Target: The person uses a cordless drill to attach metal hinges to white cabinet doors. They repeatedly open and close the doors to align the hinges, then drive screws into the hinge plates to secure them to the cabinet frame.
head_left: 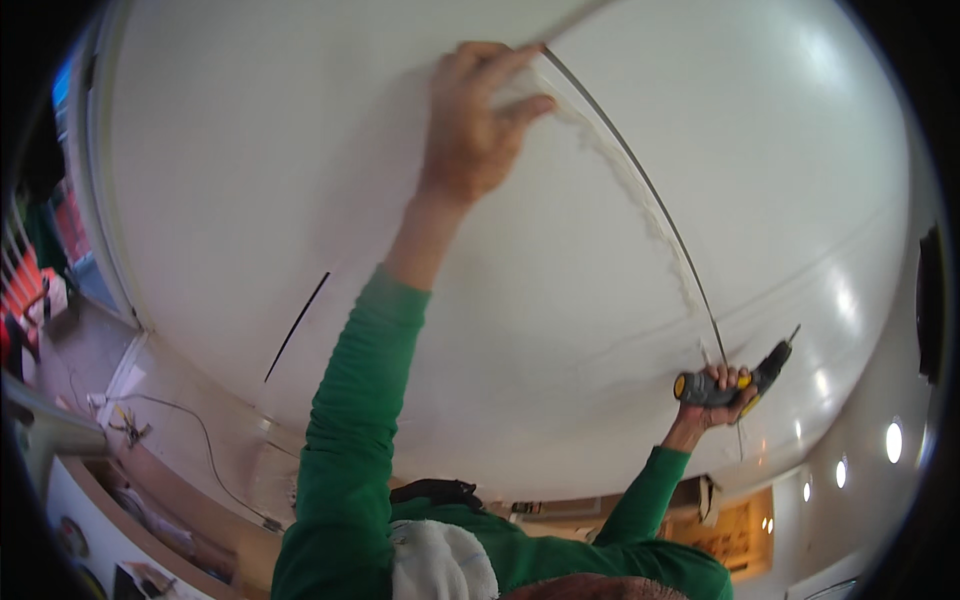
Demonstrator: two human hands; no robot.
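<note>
Far lower L of frame: plier-like tool (130, 428) lies nr a grey cable (207, 440); both well apart from either grip. Next, L-centre: short black line (298, 326) on the big white surface (230, 150); slot or mark, can't tell.

Upper centre: L grip (472, 135), a bit blurred, is raised w/ fingers & thumb spread, nothing pinched that I can see. Index tip is at/nr the top end of a long thin dark strip (652, 187) (could be a seam, can't tell), prob. to steady or feel that end. Thumb is apart from it, just below the index.

Strip runs from there down to lower R, bowed (lens prob. adds to that), w/ a pale wavy streak (652, 222) just beside it. So strip is R of & below L grip; its lower part passes behind R grip (714, 412); contact there unclear.

Lower R: R grip is closed round the drill (768, 370), bit pointing up-R, angled away from L grip, prob. to keep it clear while L grip's at the strip.
</note>
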